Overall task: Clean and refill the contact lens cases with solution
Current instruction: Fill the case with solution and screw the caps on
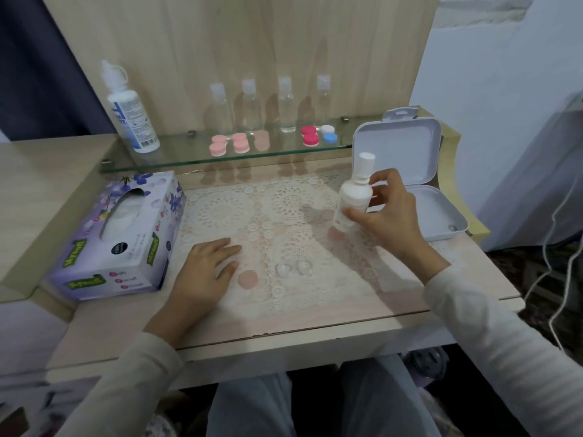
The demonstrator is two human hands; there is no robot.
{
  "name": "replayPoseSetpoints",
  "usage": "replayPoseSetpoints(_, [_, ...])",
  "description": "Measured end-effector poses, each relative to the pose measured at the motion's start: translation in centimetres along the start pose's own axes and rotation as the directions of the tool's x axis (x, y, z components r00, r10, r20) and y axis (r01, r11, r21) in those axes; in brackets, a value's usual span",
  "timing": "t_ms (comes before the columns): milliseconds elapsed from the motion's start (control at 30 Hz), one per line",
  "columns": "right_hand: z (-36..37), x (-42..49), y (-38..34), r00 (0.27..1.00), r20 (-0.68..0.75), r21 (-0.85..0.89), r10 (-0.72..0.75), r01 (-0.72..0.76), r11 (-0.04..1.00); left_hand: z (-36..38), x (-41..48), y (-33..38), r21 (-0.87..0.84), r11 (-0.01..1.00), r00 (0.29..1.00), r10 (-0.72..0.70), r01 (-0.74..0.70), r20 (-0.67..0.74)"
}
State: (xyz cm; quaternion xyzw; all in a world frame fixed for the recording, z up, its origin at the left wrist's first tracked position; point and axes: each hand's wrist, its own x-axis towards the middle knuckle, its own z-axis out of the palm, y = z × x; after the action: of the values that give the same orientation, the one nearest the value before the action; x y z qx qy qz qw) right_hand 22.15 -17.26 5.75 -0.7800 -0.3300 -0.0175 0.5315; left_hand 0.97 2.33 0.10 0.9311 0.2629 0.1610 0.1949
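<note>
Right now the lens case (293,269) sits open on the lace mat (284,203) in front of me, its two clear wells side by side, with a pink cap (248,279) lying just to its left. I cannot tell whether the wells hold any liquid. My right hand (388,216) grips the small white bottle (353,197), thumb low on its side and fingers curled behind its shoulder, cap on and tilted slightly. My left hand (205,266) lies flat on the table near the pink cap, fingers relaxed and holding nothing.

To do this step well, I judge I should uncap the bottle, bring its tip over each well without touching the rim, and squeeze gently while my left hand steadies the case.

Beside my right hand the white box (410,171) stands open, its base nearly bare. The tissue box (116,234) on my left shows tissue in its slot. On the glass shelf (176,159) stand a big bottle (129,111), four clear bottles (287,105) and several capped cases (310,135); their contents I cannot make out.
</note>
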Motion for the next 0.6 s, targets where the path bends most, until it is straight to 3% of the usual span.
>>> replayPoseSetpoints(433, [1.9, 3.4, 1.0, 0.996, 0.034, -0.214, 0.087, -0.078, 0.974, 0.4, -0.6, -0.2, 0.017, 1.0, 1.0, 0.002, -0.002, -0.024])
replayPoseSetpoints(600, [2.1, 3.3, 1.1, 0.993, 0.055, -0.213, 0.105, -0.091, 0.973, 0.5, -0.5, -0.3, 0.0, 1.0, 0.999, -0.005, 0.005, -0.035])
